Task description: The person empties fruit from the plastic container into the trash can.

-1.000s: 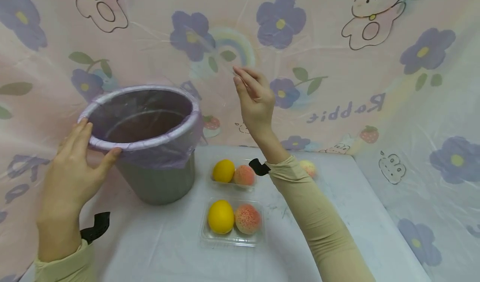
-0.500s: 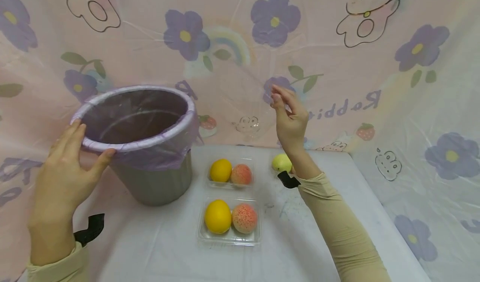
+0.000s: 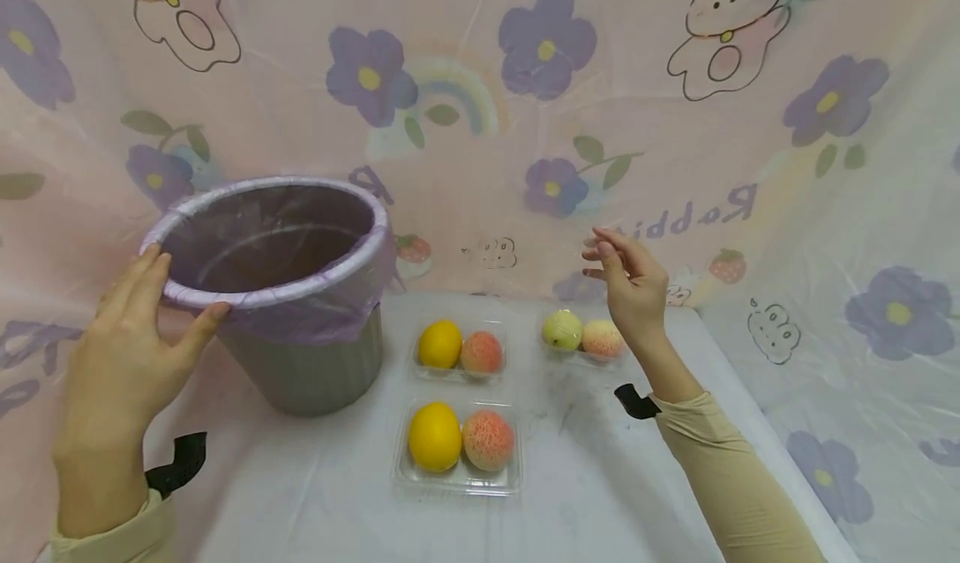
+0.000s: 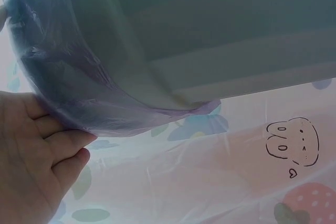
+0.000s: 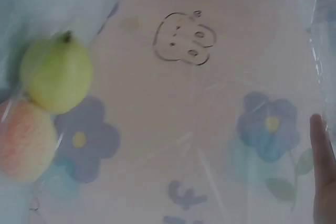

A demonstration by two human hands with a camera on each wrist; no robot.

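My left hand [image 3: 123, 346] rests on the rim of a grey trash bin [image 3: 322, 371] at the left, fingers fairly straight, fingertips at the lip. A purple bag [image 3: 337, 313] lines the bin and folds over its rim. In the left wrist view, fingers [image 4: 68, 148] touch the bag's outer fold. My right hand [image 3: 637, 292] is raised at the right, its thumb and fingers pinching a clear plastic container [image 5: 326, 51], which shows only in part in the right wrist view. Close to it in the head view are a green pear [image 3: 562, 331] and a pinkish peach [image 3: 602, 338] in another clear container.
Two clear containers stand in the middle of the white table [image 3: 585, 480]. The front one holds a yellow fruit [image 3: 435, 436] and a peach [image 3: 488, 440]; the back one holds a yellow fruit [image 3: 440, 344] and a peach [image 3: 482, 352]. A printed curtain [image 3: 450, 196] hangs behind.
My right hand has moved right and down, uncovering the container with the pear and peach. The left hand keeps its place on the bin rim.
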